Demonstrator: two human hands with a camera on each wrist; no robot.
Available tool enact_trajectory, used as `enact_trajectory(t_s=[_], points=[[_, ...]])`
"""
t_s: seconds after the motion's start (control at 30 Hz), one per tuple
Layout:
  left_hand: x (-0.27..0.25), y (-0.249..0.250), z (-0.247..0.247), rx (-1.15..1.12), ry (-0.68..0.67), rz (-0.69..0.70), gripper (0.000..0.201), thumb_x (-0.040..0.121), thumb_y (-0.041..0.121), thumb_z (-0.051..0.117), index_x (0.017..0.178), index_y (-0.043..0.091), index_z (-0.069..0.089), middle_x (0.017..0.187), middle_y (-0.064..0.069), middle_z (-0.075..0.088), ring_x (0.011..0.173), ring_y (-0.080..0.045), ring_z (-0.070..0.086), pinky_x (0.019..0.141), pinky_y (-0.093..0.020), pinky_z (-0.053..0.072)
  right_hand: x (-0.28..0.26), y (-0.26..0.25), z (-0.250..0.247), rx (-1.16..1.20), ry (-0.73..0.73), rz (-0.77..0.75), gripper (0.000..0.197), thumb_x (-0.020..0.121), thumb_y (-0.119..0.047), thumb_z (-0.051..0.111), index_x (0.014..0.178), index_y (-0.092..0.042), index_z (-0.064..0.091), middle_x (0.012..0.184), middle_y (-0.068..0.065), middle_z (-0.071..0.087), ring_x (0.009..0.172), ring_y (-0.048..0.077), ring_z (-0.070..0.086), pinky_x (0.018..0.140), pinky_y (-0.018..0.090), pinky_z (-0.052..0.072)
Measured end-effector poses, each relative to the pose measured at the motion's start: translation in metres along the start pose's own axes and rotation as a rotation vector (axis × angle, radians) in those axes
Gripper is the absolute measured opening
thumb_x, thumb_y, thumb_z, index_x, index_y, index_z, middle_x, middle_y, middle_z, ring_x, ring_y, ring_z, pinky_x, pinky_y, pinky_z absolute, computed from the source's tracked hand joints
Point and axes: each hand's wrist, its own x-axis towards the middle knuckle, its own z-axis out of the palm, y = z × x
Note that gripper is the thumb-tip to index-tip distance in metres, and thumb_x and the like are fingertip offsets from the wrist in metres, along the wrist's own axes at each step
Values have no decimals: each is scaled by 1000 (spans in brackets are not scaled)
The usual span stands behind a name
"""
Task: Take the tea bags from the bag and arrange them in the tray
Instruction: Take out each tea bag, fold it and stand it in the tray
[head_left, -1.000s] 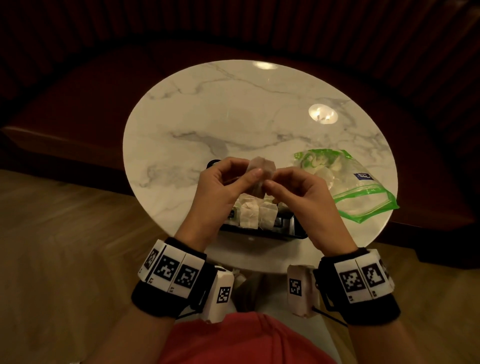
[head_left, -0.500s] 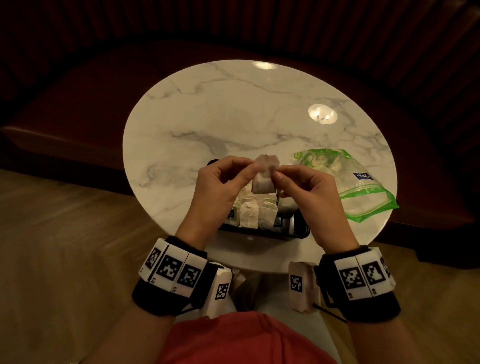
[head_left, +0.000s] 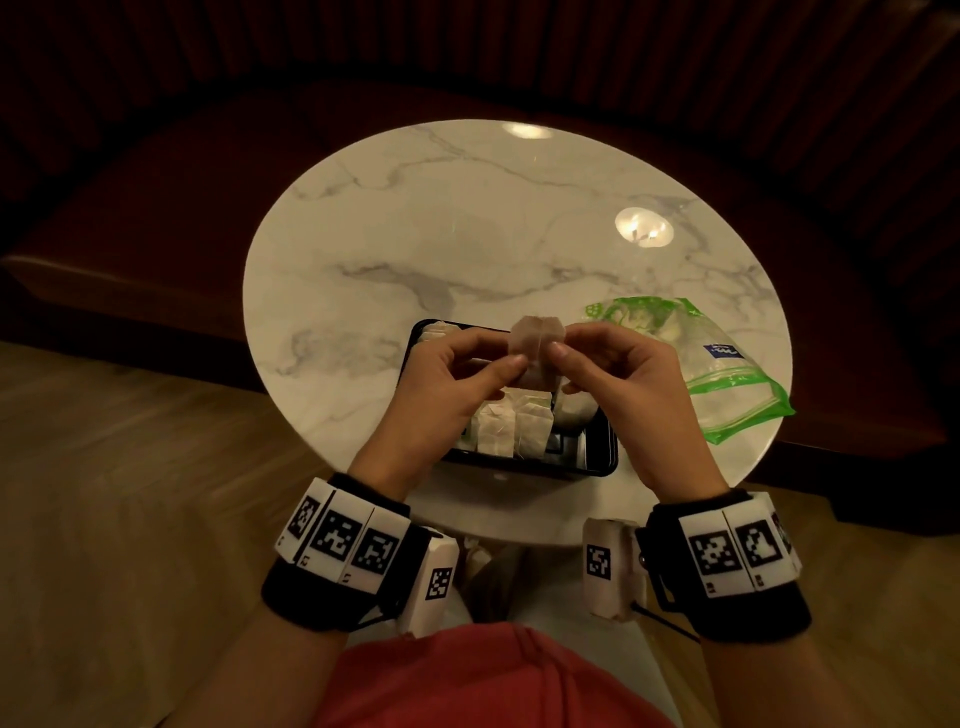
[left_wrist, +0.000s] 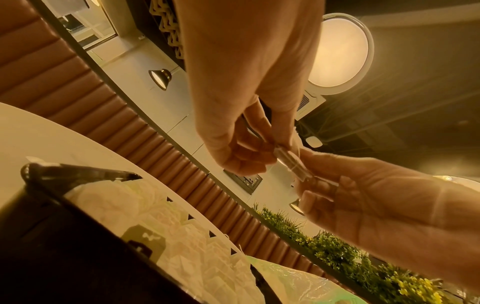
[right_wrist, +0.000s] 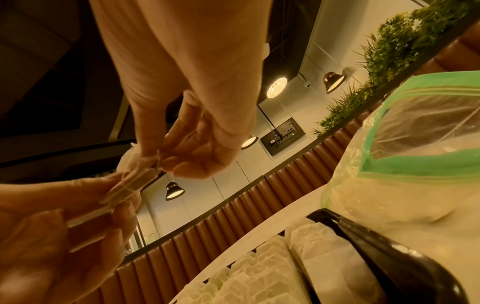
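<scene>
A pale tea bag (head_left: 535, 340) hangs above the black tray (head_left: 597, 465), pinched from both sides. My left hand (head_left: 511, 354) pinches its left edge and my right hand (head_left: 563, 344) its right edge. In the left wrist view the tea bag (left_wrist: 293, 164) shows edge-on between the two hands, and the right wrist view has the tea bag (right_wrist: 135, 182) the same way. Several tea bags (head_left: 514, 428) stand in rows in the tray. The clear plastic bag (head_left: 722, 374) with a green zip lies right of the tray, more tea bags inside.
The tray sits at the near edge of a round white marble table (head_left: 467, 249). A dark padded bench (head_left: 156, 171) curves behind the table, with wooden floor (head_left: 130, 519) below. In the right wrist view the plastic bag (right_wrist: 415, 144) lies against the tray rim (right_wrist: 376, 246).
Both hands have kept hold of the tea bag above the tray. The right fingers have moved in closer to the left ones, and the tea bag now hangs more upright.
</scene>
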Motion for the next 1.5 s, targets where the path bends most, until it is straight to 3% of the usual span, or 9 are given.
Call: enact_trajectory(t_s=[0.13,0.33,0.53,0.7,0.87,0.97,1.07,1.2,1.5], points=[[1,-3,3,-68,31,-26,15,92,9,62,97,19,72,91,3,75,91,-15,71,78,-30,59,-1,1,-1,1,-16,-1,14,87,-7,68,100,-1,69,88,9,73,76,9,69,63,18,51],[0,-6,3,-47,-34,-48,15,95,9,58,98,18,69,92,5,73,90,-12,70,74,-25,58,0,-4,-8,5,-74,4,17,97,-14,54,104,-10,69,84,-3,71,73,12,66,67,22,54],[0,-10,2,72,-45,-28,15,93,11,61,103,17,71,99,4,72,95,-6,67,85,-21,54,8,-6,-17,-281,-100,-67,9,88,-16,69,96,-15,73,82,-2,73,75,20,67,68,28,55],[9,-25,-31,168,128,-99,16,93,10,62,101,22,71,103,10,70,95,1,63,87,-17,50,7,19,-35,-497,24,-51,4,87,-16,71,89,-18,73,73,-12,68,65,-5,58,64,8,42],[7,-50,-59,357,251,-140,22,93,9,62,111,21,64,105,4,63,102,-15,59,92,-26,48,4,48,-44,-692,-41,69,4,86,-19,72,89,-16,74,75,1,69,67,7,58,60,13,42],[5,-56,-63,361,235,-236,34,94,9,60,128,14,58,104,3,60,86,-5,58,75,-18,48,7,58,-41,-776,-96,122,6,87,-19,72,89,-15,75,75,-3,68,67,-1,57,60,7,40],[3,-58,-63,401,193,-266,42,94,9,60,135,16,53,97,7,56,81,-6,57,69,-17,47,13,64,-37,-839,-107,126,8,88,-18,70,91,-12,75,72,-8,62,61,-1,54,64,16,40],[3,-57,-63,407,183,-276,44,92,9,63,135,17,52,106,-1,57,80,-10,57,70,-21,48,18,68,-33,-938,-33,40,8,87,-15,70,88,-9,74,80,-1,56,74,14,51,64,19,29],[0,-56,-66,395,162,-282,44,92,6,63,133,20,53,108,-2,56,77,-10,59,70,-22,50,12,77,-32,-936,93,22,18,86,-11,65,104,-13,67,89,3,65,81,24,59,72,35,46]])
